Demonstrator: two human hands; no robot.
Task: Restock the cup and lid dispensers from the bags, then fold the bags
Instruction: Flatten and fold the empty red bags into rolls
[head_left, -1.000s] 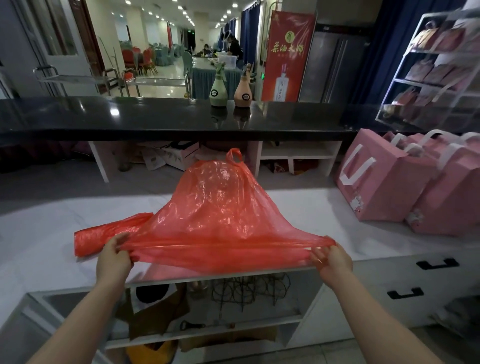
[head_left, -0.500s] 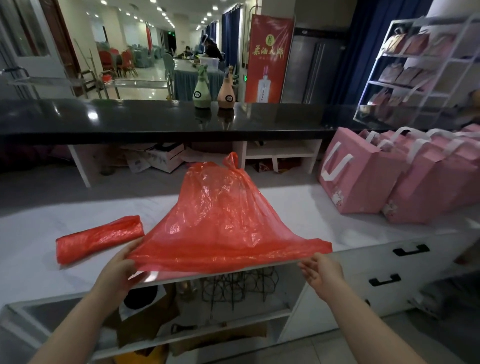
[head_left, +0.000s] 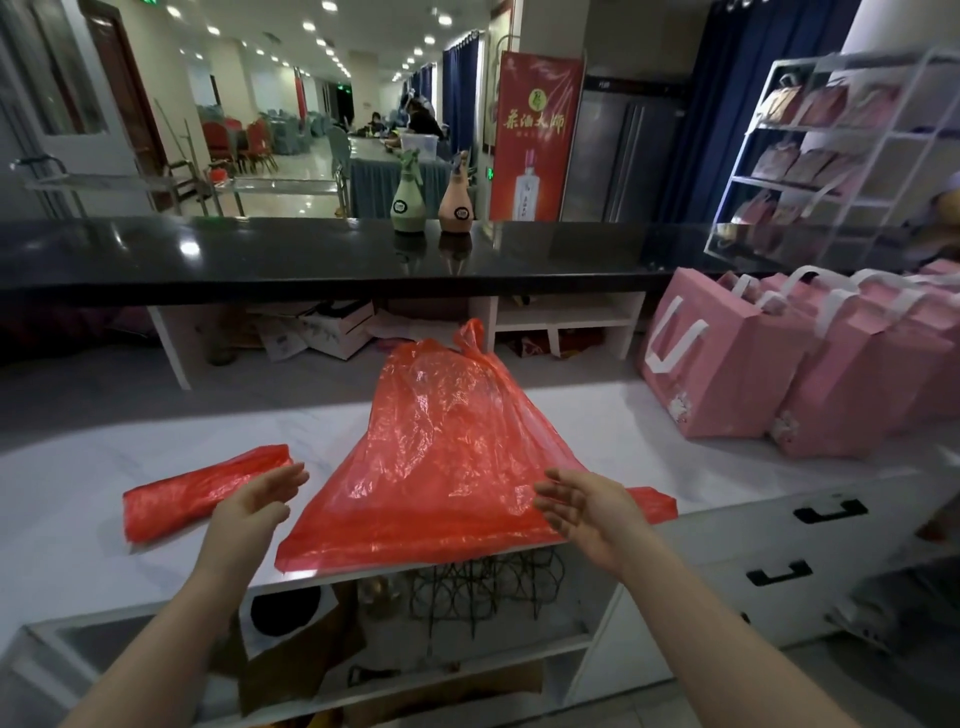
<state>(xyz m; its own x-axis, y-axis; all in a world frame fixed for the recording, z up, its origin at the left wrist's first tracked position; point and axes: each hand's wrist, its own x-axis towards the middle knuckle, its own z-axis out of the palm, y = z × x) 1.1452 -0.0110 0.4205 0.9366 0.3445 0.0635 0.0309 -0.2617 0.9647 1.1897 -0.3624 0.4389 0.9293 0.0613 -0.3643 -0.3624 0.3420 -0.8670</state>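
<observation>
A red plastic bag (head_left: 447, 467) lies spread flat on the white counter (head_left: 78, 499), its wide bottom edge along the counter's near edge and its knotted handles pointing away toward the black bar top (head_left: 260, 254). Both hands are empty, fingers straight and apart, palms turned inward. The left hand (head_left: 254, 501) hovers just beside the bag's left edge — not touching it, as far as can be seen. The right hand (head_left: 587, 506) is over the bag's right corner; whether it touches the plastic I cannot tell. To the left of the left hand lies a second red bag (head_left: 187, 493), rolled into a tight bundle. Pink gift bags (head_left: 727, 364) stand well apart at the counter's right end, and two spray bottles (head_left: 431, 200) stand on the bar top.
</observation>
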